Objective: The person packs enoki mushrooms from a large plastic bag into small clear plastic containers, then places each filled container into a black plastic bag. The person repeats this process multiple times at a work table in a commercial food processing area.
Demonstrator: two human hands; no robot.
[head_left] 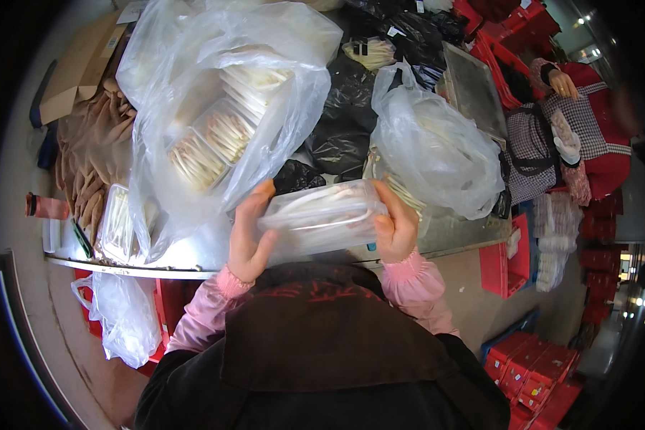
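Observation:
A clear plastic box (325,215) of pale, stalk-like vegetables is held level over the table's front edge. My left hand (251,234) grips its left end, thumb on the near side. Around the right end my right hand (399,223) is closed. Beyond my left hand spreads a large open clear plastic bag (295,123), with several boxes of white stalks (199,158) inside. To the right, past my right hand, a second clear plastic bag (441,145) lies bunched, with loose white stalks (403,193) beside it.
Brown root vegetables (88,188), another filled box (119,220) and a pink-red bottle (47,206) are at left. Black plastic bags (344,123) cover the table's middle. At right a co-worker (586,118) is near red crates (502,70). A plastic bag (121,317) hangs below the table edge.

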